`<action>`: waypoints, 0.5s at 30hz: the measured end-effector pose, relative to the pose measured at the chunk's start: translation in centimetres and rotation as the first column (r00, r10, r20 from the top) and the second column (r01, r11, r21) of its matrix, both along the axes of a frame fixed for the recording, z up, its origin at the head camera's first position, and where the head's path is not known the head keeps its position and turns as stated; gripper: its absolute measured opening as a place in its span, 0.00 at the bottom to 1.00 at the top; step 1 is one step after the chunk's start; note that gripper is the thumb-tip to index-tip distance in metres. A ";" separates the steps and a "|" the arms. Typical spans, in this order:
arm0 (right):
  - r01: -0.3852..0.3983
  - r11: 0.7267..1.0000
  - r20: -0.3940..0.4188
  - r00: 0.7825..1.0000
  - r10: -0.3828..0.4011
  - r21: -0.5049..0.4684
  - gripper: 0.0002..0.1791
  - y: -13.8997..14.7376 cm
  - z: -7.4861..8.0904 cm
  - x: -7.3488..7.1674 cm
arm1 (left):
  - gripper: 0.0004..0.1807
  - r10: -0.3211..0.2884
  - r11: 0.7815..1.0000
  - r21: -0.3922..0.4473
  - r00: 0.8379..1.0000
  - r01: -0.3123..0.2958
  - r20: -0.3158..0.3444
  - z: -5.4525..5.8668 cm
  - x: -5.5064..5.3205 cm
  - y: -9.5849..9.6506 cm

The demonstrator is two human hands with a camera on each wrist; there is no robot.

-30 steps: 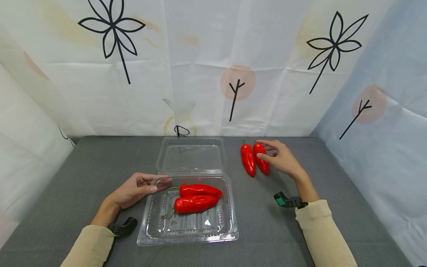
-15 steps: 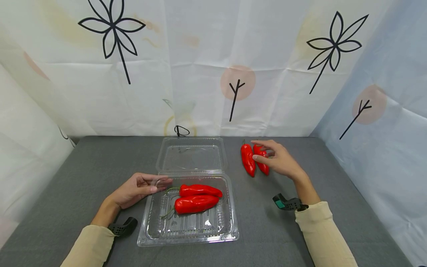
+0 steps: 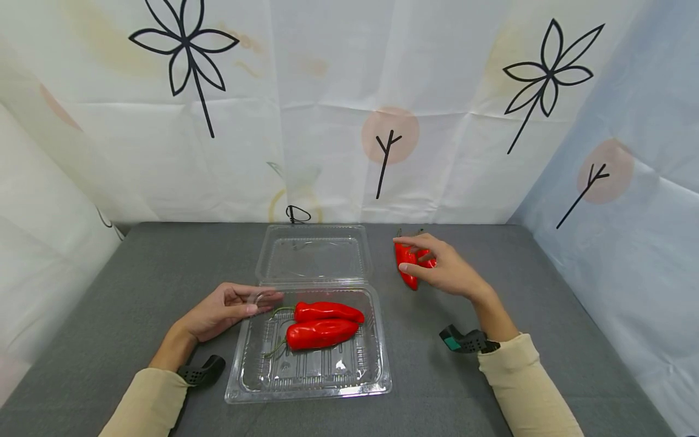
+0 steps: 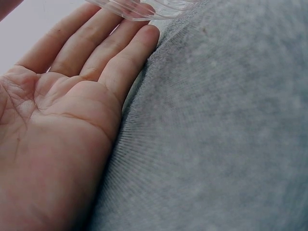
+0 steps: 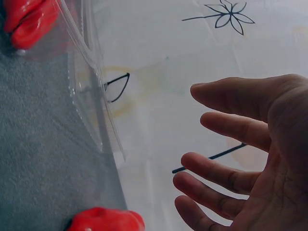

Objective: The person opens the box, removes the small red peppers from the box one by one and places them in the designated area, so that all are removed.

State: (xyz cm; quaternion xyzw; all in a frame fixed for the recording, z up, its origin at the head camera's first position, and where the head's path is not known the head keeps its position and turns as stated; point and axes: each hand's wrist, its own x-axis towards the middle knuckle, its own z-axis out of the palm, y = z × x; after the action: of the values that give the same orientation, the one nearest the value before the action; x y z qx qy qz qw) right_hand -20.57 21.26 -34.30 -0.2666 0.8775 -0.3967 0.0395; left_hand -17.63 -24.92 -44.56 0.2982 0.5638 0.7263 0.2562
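Observation:
My left hand [image 3: 218, 312] lies at the back left corner of a clear plastic clamshell container [image 3: 306, 391], its straight fingers touching the plastic. In the left wrist view, the fingertips [image 4: 146, 36] overlap the clear rim. Two red peppers, a rear one [image 3: 327, 312] and a front one [image 3: 321, 335], lie side by side in the container, stems to the left. My right hand [image 3: 445, 267] hovers with spread, relaxed fingers over two more peppers on the table. The left one of these [image 3: 405, 255] shows between thumb and fingers; the right one [image 3: 428, 262] is mostly hidden.
The container's lid [image 3: 314, 255] is folded back flat behind its base. A grey cloth-covered table [image 3: 164, 261] lies under everything. A white printed curtain [image 3: 327, 91] hangs along the table's back edge, with more fabric [image 3: 644, 243] at the right side.
My right hand has moved left and slightly toward me, from over the right loose pepper to over the left one. The left hand, container and all the peppers have stayed put.

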 end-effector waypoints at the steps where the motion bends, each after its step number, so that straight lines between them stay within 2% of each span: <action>1: -0.012 1.000 -0.005 1.000 0.012 -0.006 0.29 -0.2 0.0 0.1 | 0.25 -0.001 1.000 0.000 1.000 0.001 -0.003 0.0 0.0 0.0; 7: -0.068 0.997 -0.005 0.998 0.068 -0.020 0.29 -1.2 0.0 0.8 | 0.24 -0.006 1.000 0.000 1.000 0.006 -0.015 -0.1 -0.1 -0.1; 15: -0.138 0.990 0.009 0.990 0.138 -0.040 0.31 -2.5 0.2 1.6 | 0.25 0.024 0.999 -0.030 1.000 -0.024 -0.001 0.1 0.1 0.0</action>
State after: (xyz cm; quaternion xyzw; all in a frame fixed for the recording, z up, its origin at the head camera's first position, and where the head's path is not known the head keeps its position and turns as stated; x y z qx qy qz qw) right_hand -18.94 18.78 -34.12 -0.3252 0.8488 -0.4115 0.0667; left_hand -17.50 -24.93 -44.45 0.2877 0.5785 0.7207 0.2516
